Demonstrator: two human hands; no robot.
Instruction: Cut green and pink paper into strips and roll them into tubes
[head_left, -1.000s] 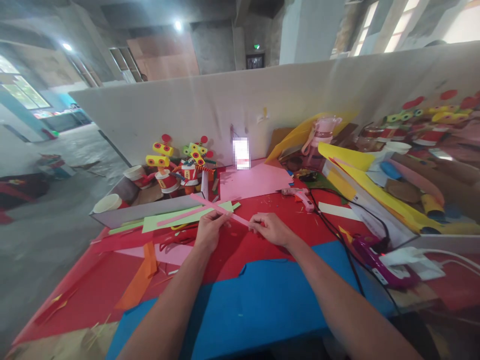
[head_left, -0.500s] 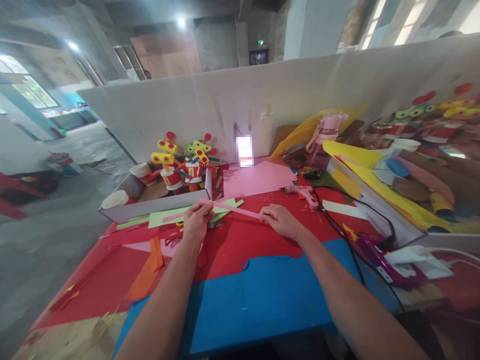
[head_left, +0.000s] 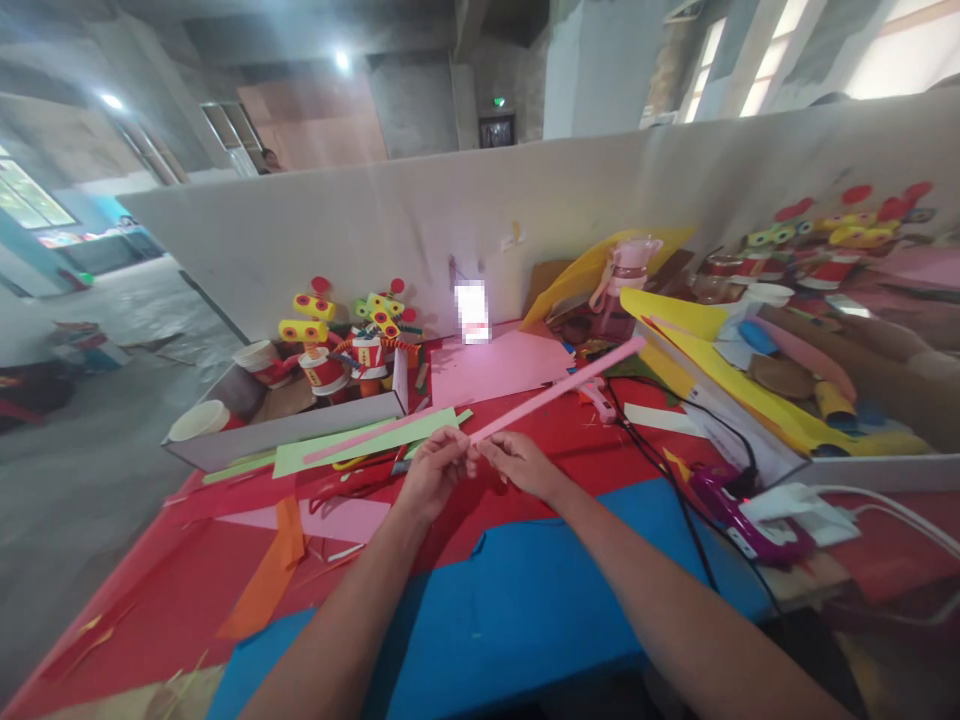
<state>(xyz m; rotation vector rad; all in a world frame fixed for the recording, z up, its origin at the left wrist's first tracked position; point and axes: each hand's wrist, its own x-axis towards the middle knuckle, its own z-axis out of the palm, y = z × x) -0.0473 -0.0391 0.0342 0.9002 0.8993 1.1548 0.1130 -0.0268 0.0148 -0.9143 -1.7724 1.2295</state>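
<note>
A long pink paper strip [head_left: 559, 392] slants up and to the right, its near end pinched between my fingertips. My left hand [head_left: 436, 468] is closed on that end, and my right hand [head_left: 521, 465] grips it right alongside, the two hands nearly touching. Behind my left hand lie light green paper strips [head_left: 420, 432], with another thin pink strip [head_left: 352, 440] across them. Red-handled scissors [head_left: 337, 493] rest partly under the green paper. Below both hands is blue sheet material [head_left: 525, 590] over a red-covered table [head_left: 442, 515].
Paper-cup figures [head_left: 322, 370] stand in a white box [head_left: 300, 425] at back left. A pink sheet [head_left: 499, 365] lies at the back. To the right are a pink glue gun [head_left: 598, 398], black cables [head_left: 664, 460], a purple power strip [head_left: 750, 520] and a box with yellow paper [head_left: 750, 400].
My right hand has moved left to meet my left hand, which came slightly nearer. The strip, earlier stretched between them, now points up and right. The view has shifted a little.
</note>
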